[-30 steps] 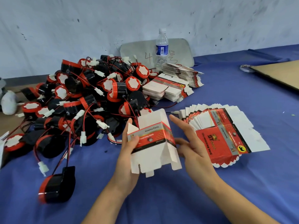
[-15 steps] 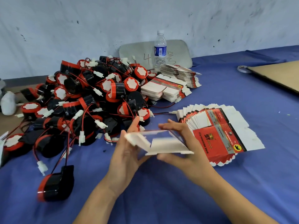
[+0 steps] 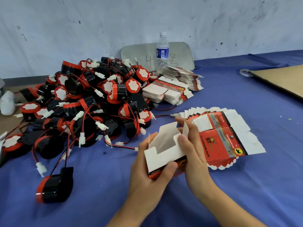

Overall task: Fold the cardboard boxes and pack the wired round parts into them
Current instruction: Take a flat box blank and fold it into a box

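I hold a small red and white box (image 3: 164, 149) in both hands, open end up, its white flaps sticking out. My left hand (image 3: 147, 182) grips it from below, thumb curled onto the front. My right hand (image 3: 195, 154) pinches a side flap. Just beside my right hand lies a fan of flat boxes (image 3: 229, 136). Past my left hand is a big pile of black and red round parts (image 3: 91, 102) with wires. One more round part (image 3: 54, 185) lies alone, well left of my left hand, on the blue cloth (image 3: 246, 185).
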Available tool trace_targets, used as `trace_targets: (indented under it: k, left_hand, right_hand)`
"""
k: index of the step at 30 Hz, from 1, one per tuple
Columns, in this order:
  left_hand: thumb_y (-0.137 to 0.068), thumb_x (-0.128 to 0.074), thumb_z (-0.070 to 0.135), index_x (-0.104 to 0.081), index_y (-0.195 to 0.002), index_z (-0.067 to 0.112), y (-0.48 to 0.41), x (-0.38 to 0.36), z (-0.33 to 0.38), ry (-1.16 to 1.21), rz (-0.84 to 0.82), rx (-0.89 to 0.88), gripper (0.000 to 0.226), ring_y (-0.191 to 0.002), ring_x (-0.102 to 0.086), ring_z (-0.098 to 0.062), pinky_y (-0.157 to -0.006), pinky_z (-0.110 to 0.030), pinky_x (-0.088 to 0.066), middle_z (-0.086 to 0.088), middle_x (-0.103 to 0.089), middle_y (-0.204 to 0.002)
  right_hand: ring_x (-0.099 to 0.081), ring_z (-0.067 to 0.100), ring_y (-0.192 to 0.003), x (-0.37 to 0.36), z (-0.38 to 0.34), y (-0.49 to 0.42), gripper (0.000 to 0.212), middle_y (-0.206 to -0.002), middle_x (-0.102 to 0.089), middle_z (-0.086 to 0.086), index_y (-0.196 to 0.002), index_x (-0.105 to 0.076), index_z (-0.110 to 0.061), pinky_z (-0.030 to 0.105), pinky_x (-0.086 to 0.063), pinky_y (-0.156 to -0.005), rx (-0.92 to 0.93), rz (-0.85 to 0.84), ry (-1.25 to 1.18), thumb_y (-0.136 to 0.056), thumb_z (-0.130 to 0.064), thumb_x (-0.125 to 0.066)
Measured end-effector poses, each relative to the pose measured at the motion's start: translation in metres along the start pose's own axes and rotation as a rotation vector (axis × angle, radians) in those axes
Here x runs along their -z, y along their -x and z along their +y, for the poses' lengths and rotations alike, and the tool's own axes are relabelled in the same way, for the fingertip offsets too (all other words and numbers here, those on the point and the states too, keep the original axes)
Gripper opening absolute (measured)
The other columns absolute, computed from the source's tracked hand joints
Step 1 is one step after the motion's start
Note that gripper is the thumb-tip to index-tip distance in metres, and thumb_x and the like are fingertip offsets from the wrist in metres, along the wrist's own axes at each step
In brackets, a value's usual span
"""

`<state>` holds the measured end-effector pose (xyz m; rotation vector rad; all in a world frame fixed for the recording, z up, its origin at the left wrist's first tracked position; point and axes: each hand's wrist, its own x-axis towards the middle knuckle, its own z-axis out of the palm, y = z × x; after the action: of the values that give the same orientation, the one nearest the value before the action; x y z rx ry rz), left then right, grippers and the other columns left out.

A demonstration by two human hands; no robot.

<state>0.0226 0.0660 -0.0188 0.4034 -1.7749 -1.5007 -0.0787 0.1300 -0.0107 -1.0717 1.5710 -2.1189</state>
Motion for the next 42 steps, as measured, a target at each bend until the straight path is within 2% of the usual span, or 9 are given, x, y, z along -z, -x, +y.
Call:
trace_targets:
  k: [3, 6, 11, 17, 20, 23, 30, 35, 42]
  left_hand:
    - [-0.067, -0.067, 0.049, -0.051, -0.122, 0.043, 0.003, -0.002, 0.000, 0.087, 0.027, 0.073, 0.058, -0.102, -0.064, 0.003, -0.074, -0.014, -0.052, 0.027, -0.064, -0.114]
    - [-0.066, -0.058, 0.057, -0.056, -0.101, 0.064, 0.006, -0.004, 0.005, 0.226, 0.034, 0.196, 0.036, -0.094, -0.067, -0.001, -0.067, -0.016, -0.054, 0.024, -0.068, -0.104]
    - [-0.069, -0.059, 0.045, -0.060, -0.100, 0.041, 0.006, 0.002, 0.008, 0.398, 0.068, 0.190, 0.031, -0.080, -0.070, -0.015, -0.059, -0.027, -0.055, 0.004, -0.070, -0.097]
    - [-0.074, -0.060, 0.039, -0.055, -0.091, 0.040, 0.009, 0.003, 0.006, 0.402, 0.107, 0.100, 0.018, -0.090, -0.069, -0.015, -0.062, -0.028, -0.055, 0.009, -0.064, -0.111]
    - [-0.072, -0.067, 0.046, -0.054, -0.087, 0.034, 0.007, 0.005, 0.003, 0.386, 0.139, 0.095, 0.023, -0.090, -0.068, -0.017, -0.064, -0.029, -0.055, 0.005, -0.063, -0.112]
    - [-0.073, -0.061, 0.042, -0.055, -0.086, 0.033, 0.005, 0.005, 0.004, 0.367, 0.168, 0.102, 0.017, -0.091, -0.068, -0.019, -0.065, -0.030, -0.055, 0.005, -0.065, -0.110]
    - [-0.072, -0.062, 0.043, -0.058, -0.089, 0.036, 0.003, 0.006, 0.007, 0.347, 0.163, 0.134, 0.019, -0.080, -0.071, -0.015, -0.057, -0.025, -0.054, 0.008, -0.069, -0.094]
    - [-0.064, -0.068, 0.041, -0.054, -0.069, 0.031, -0.003, 0.010, 0.008, 0.332, 0.168, 0.186, 0.017, -0.068, -0.068, -0.015, -0.051, -0.024, -0.052, 0.005, -0.066, -0.082]
    - [-0.063, -0.071, 0.038, -0.048, -0.055, 0.026, -0.016, 0.021, 0.012, 0.361, -0.004, 0.221, 0.027, -0.064, -0.056, -0.012, -0.051, -0.020, -0.046, 0.004, -0.055, -0.064]
  right_hand:
    - [-0.058, -0.004, -0.083, 0.001, 0.003, 0.004, 0.040, -0.093, -0.060, -0.009, -0.124, -0.051, -0.026, 0.010, -0.046, -0.070, -0.002, 0.008, -0.023, -0.086, -0.015, -0.043]
    - [-0.057, -0.004, -0.076, 0.001, 0.003, 0.005, 0.046, -0.091, -0.059, -0.005, -0.123, -0.053, -0.025, 0.010, -0.046, -0.063, -0.015, 0.019, -0.027, -0.082, -0.008, -0.040]
    - [-0.057, -0.002, -0.077, -0.002, 0.004, 0.010, 0.054, -0.095, -0.063, -0.010, -0.124, -0.058, -0.027, 0.009, -0.044, -0.063, 0.026, 0.052, 0.030, -0.081, -0.003, -0.036]
    - [-0.056, -0.004, -0.074, -0.004, 0.001, 0.009, 0.058, -0.091, -0.065, -0.015, -0.126, -0.056, -0.025, 0.007, -0.043, -0.062, 0.079, 0.025, 0.068, -0.081, 0.004, -0.034]
    - [-0.056, -0.005, -0.075, -0.005, 0.000, 0.009, 0.058, -0.090, -0.066, -0.016, -0.125, -0.057, -0.025, 0.006, -0.043, -0.062, 0.072, 0.019, 0.063, -0.081, 0.004, -0.034]
    - [-0.058, -0.008, -0.078, -0.005, -0.001, 0.010, 0.057, -0.093, -0.068, -0.020, -0.123, -0.057, -0.025, 0.004, -0.043, -0.064, 0.062, 0.015, 0.049, -0.081, 0.005, -0.032]
    - [-0.059, -0.005, -0.075, -0.006, -0.002, 0.010, 0.053, -0.093, -0.069, -0.018, -0.121, -0.059, -0.023, 0.008, -0.044, -0.061, 0.026, 0.021, 0.029, -0.083, 0.002, -0.033]
    - [-0.056, -0.002, -0.068, -0.005, -0.004, 0.008, 0.051, -0.089, -0.067, -0.012, -0.116, -0.060, -0.019, 0.010, -0.043, -0.056, 0.002, 0.013, 0.011, -0.078, 0.003, -0.033]
    - [-0.059, -0.006, -0.070, -0.003, -0.003, 0.007, 0.046, -0.090, -0.067, -0.018, -0.107, -0.063, -0.021, 0.009, -0.045, -0.054, -0.021, 0.042, -0.009, -0.077, -0.001, -0.034]
